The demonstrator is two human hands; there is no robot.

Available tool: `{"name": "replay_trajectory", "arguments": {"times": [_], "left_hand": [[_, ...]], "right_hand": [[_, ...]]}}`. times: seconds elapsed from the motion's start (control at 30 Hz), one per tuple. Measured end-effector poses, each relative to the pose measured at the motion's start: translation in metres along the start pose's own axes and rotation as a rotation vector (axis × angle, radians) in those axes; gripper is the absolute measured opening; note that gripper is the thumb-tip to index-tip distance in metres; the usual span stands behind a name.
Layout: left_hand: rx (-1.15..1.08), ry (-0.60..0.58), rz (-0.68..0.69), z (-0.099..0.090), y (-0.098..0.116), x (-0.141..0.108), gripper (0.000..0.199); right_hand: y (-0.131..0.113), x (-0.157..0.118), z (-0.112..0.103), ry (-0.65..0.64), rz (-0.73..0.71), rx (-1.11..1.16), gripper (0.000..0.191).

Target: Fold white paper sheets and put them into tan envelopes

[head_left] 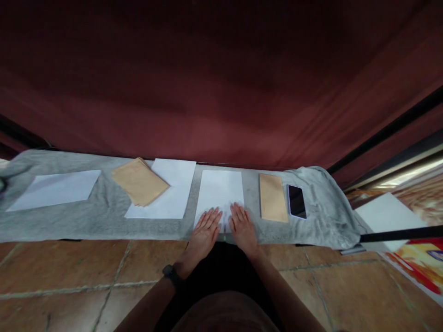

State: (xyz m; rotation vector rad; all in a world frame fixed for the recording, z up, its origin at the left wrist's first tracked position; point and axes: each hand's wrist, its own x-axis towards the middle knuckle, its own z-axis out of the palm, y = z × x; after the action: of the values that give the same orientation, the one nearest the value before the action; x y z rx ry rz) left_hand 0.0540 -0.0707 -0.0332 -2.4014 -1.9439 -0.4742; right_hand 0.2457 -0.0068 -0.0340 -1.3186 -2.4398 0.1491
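Observation:
A white sheet of paper [220,191] lies upright before me on a grey cloth. My left hand [205,230] rests flat on its lower left corner, fingers stretched out. On the lower right edge lies my right hand [242,228], also flat, with its fingers extended. Neither hand grips anything. Right of the sheet sits a single brown envelope [273,198], apart from my right hand. To the left, a fanned stack of brown envelopes [140,182] partly covers more white paper [173,203].
The grey cloth [104,221] covers a long narrow table. A phone [296,202] lies near its right end, and another white sheet [55,190] at its left. Dark red fabric [221,115] hangs behind. Black bars [398,234] stand at the right, above a tiled floor [332,286].

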Motion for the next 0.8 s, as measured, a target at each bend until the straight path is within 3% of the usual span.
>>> {"name": "replay_trajectory", "arguments": {"times": [0.17,0.4,0.53,0.67,0.8], "left_hand": [[-0.011,-0.017,0.058,0.005,0.015,-0.007,0.051],[0.056,0.002,-0.005,-0.002,-0.019,-0.040,0.056],[0.060,0.025,-0.006,-0.003,-0.028,-0.048,0.055],[0.057,0.062,0.036,-0.001,-0.011,-0.036,0.055],[0.017,0.026,0.132,0.003,0.009,-0.023,0.052]], "right_hand": [[-0.006,-0.012,0.000,-0.083,-0.105,0.033,0.048],[0.031,-0.037,-0.012,-0.059,-0.116,-0.016,0.053],[0.036,-0.042,-0.017,-0.058,-0.138,-0.038,0.055],[0.021,-0.036,-0.015,-0.036,-0.176,-0.032,0.054],[0.000,-0.029,-0.007,-0.060,-0.272,0.012,0.052]]}}
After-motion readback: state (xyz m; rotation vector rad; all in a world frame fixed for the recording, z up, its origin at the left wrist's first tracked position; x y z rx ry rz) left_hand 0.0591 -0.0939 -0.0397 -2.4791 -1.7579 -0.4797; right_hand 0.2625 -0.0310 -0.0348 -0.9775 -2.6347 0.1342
